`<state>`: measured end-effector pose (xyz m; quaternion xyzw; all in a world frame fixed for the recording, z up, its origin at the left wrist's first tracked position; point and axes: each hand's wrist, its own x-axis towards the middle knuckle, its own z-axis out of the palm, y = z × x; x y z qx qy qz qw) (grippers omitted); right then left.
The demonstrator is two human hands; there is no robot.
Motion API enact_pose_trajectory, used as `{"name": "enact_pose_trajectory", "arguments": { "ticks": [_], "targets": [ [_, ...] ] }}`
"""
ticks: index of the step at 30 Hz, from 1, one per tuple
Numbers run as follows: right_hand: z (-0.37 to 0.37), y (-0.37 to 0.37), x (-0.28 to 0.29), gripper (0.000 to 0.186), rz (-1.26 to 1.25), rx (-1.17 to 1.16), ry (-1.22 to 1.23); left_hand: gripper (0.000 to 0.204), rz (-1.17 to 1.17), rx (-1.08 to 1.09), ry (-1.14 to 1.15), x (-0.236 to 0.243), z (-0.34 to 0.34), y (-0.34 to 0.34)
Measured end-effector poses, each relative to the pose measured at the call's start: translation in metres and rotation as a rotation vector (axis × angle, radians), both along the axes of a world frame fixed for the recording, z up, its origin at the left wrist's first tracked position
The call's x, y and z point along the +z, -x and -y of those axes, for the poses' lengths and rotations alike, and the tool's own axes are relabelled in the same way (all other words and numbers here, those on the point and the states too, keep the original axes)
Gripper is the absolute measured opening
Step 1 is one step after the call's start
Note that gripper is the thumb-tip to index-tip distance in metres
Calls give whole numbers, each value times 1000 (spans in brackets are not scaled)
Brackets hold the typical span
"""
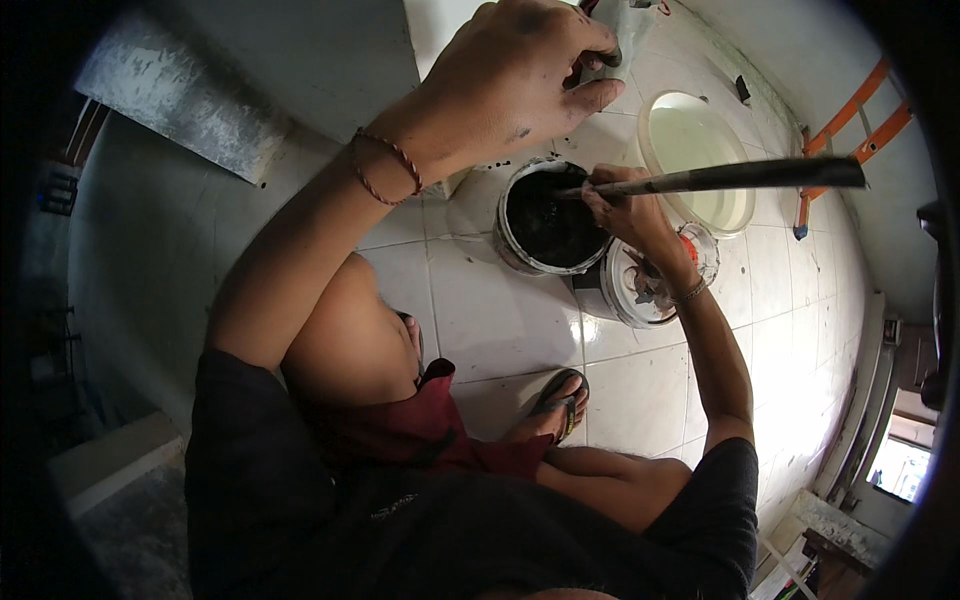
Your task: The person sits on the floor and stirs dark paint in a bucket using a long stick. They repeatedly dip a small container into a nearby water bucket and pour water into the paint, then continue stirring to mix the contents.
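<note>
Flr (500, 310): wht tile, stained; pale walls. Orange ladder (848, 110), 2 o'clock. Basin (740, 206), pale, 2 o'clock of bkt (510, 252); lidded pail (640, 312), 4 o'clock, close by.
Stick (735, 178): long axis approx. 9–3 o'clock; dk end to 3, other end in bkt, amid blk contents.
R hand (628, 200): fingers closed round stick, over bkt rim. L hand (545, 75): 12 o'clock of bkt, fingers curled, gripping whitish item (633, 35), part cut off.

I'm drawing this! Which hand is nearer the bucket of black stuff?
Right: the right hand grips a stick by the bucket; the left hand is farther away, higher in view.
</note>
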<state>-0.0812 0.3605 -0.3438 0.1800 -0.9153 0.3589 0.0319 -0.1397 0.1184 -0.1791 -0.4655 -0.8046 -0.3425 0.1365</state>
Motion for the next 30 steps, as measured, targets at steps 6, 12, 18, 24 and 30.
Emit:
{"name": "enact_pose_trajectory", "arguments": {
  "ticks": [6, 12, 18, 24, 30],
  "targets": [
    [3, -15, 10, 16, 352, -16, 3, 24, 26, -3, -80, -2, 3, 1],
    [14, -6, -4, 19, 226, -98, 249, 22, 6, -3, -61, 0, 1, 2],
    [3, -10, 8, 18, 213, -56, -78, 21, 10, -13, -90, -6, 3, 4],
    [16, -11, -3, 21, 344, -33, 261, 19, 30, -6, -104, -6, -2, 5],
    [7, -11, -3, 18, -180, 22, -156, 16, -26, -34, -71, -2, 3, 4]
  ]
}}
